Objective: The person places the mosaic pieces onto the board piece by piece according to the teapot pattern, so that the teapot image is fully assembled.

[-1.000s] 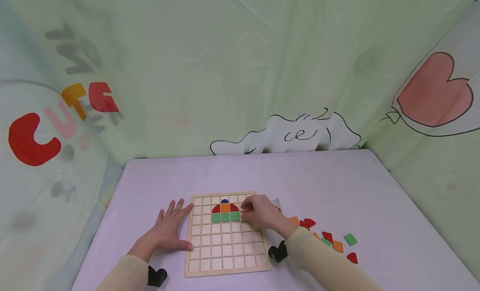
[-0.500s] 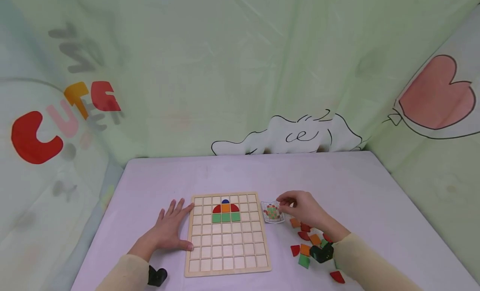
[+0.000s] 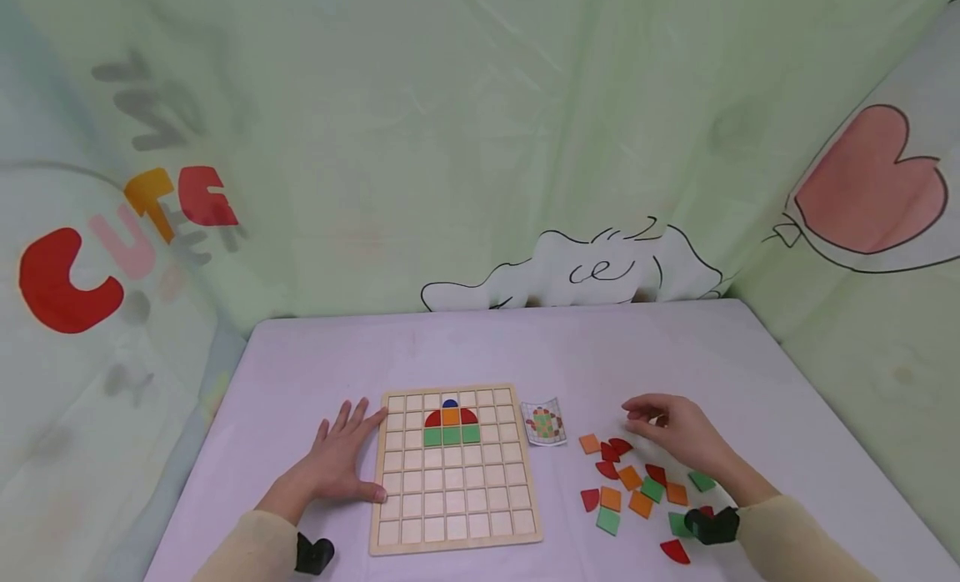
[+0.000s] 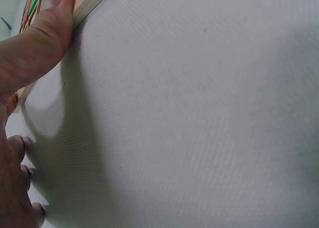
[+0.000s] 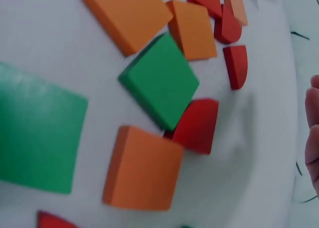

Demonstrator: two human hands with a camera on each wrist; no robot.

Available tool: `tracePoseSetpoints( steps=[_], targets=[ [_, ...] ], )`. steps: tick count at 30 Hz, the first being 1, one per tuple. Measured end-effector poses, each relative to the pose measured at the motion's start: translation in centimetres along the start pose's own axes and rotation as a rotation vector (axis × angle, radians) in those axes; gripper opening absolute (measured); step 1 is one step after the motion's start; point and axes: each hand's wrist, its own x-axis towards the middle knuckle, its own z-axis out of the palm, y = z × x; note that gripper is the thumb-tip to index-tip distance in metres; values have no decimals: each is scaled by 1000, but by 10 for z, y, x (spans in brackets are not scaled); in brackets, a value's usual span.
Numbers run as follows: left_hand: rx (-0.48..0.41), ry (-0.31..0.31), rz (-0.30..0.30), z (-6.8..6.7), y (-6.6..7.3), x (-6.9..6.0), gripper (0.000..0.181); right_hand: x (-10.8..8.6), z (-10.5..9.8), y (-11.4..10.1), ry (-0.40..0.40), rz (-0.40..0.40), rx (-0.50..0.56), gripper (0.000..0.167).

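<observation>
Spreading its fingers, the person's left hand (image 3: 341, 457) touches a pale wooden grid board (image 3: 453, 479) just to their right, without gripping it. Only the left wrist view shows the thumb's tip lying over the board's rim. The right hand (image 3: 678, 428) is off to the board's right, fingers loosely bent, thumb near the fingertips, with nothing visible in their hold. Its wrist view shows what the head view cannot: the thick sides of the loose flat-topped pieces, where a green square (image 5: 159, 81) meets a red quarter-circle (image 5: 197, 126).

A smooth lilac cloth covers the table (image 3: 337, 348) under both hands. Beyond the fingers hangs pale green fabric (image 3: 337, 148); to their left are coloured letters (image 3: 67, 282), to their right a red heart (image 3: 873, 182).

Up and right of the left fingers, the board holds a blue rounded piece (image 3: 449, 403), an orange square (image 3: 450, 417) between red curved pieces, and three green squares in a row. A small printed card (image 3: 545, 422) lies left of the right fingers; more red, orange and green pieces are scattered on their near side.
</observation>
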Motion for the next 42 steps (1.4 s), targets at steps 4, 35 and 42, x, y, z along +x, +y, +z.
tracePoseSetpoints(
  steps=[4, 35, 42],
  targets=[
    [-1, -3, 0, -1, 0, 0, 126, -4, -3, 10, -11, 6, 16, 30],
    [-11, 6, 10, 0, -2, 0, 125, -4, 25, 21, -157, 62, 14, 35],
    [-13, 6, 16, 0, -1, 1, 125, -2, 27, 22, -161, 50, 0, 33]
  ],
)
